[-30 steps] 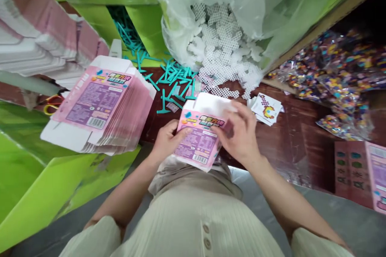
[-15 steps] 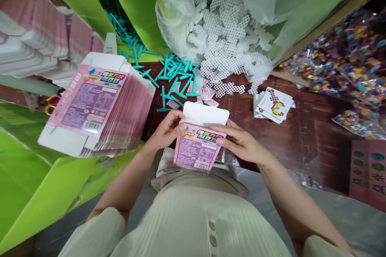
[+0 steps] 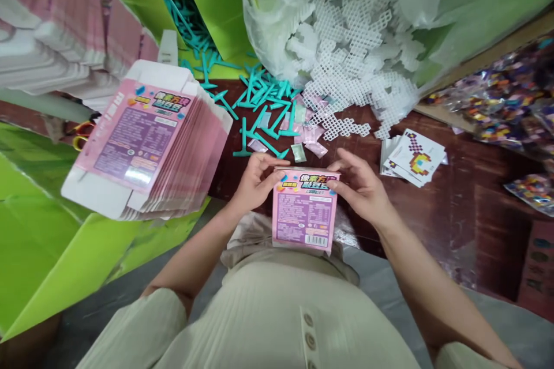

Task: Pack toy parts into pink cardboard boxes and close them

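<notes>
The pink box [image 3: 304, 210] sits between the two hands, just to the near side of the fingertips, so that its far edge runs left to right from one hand to the other. Its long axis points from the person outward, with the near end over the lap, against the pale shirt [image 3: 268, 300] or just short of it; I cannot tell which. Neither hand is clearly nearer: the left hand [image 3: 256, 184] is at the far left corner and the right hand [image 3: 363, 190] at the far right one.

The left fingers are curled in a close pinch, thumb on the printed face and the others at the far edge, and they have hold of the box. The right hand keeps a lighter hold, thumb on the face by its corner, the fingers more spread and one lifted a little away; how firm that grip is cannot be told.

The box looks squared up, its face toward the camera: pink border, purple panel of small print, bold lettering along the far end, a barcode at the near right. No flap stands up at the far edge. Beyond it on the dark table [image 3: 433, 225] lie small sachets [image 3: 312, 134] and teal T-shaped pieces [image 3: 265, 89], with printed cards [image 3: 418, 158] to the right
</notes>
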{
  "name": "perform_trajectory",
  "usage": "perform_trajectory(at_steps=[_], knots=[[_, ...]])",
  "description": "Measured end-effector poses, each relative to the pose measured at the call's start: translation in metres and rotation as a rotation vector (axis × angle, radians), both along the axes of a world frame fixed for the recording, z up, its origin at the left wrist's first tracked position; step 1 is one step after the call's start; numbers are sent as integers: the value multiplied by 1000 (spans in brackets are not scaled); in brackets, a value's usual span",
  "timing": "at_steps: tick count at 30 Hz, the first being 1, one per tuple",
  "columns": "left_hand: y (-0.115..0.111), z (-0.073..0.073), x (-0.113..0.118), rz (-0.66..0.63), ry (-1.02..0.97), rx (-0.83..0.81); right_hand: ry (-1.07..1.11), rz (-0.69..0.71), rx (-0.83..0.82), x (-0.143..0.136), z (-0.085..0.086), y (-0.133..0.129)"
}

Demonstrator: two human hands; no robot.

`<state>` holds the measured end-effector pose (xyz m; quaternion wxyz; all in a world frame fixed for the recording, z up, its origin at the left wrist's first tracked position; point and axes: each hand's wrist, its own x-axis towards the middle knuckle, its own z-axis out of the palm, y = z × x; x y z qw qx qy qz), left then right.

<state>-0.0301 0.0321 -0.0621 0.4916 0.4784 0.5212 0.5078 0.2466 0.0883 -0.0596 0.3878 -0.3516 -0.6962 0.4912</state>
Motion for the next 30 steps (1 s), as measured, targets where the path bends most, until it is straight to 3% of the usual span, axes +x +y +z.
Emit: perform_trajectory(at_steps=[4, 8, 11, 15, 19, 22, 24, 27, 30], knots=[[8, 20, 6, -177, 33, -45, -74, 74, -77, 4, 19, 3], [15, 39, 18, -145, 105, -107, -60, -7, -284, 0, 34, 4], [18, 42, 25, -105, 139, -170, -27, -67, -396, -2, 34, 4], [18, 45, 26, -172, 153, -200, -22, -68, -511, 5, 30, 4], [7, 49, 22, -276, 195, -181, -67, 45, -553, 25, 29, 4], [-2, 52, 18, -335, 257, -102, -148, 222, -471, 36, 32, 7], [-6, 54, 14, -301, 256, -69, -219, 284, -328, 31, 33, 15], [-12, 54, 3, -121, 179, -28, -358, 176, -7, 0, 26, 36], [-26, 47, -14, 170, 149, -12, -611, 150, 298, -42, 12, 61]])
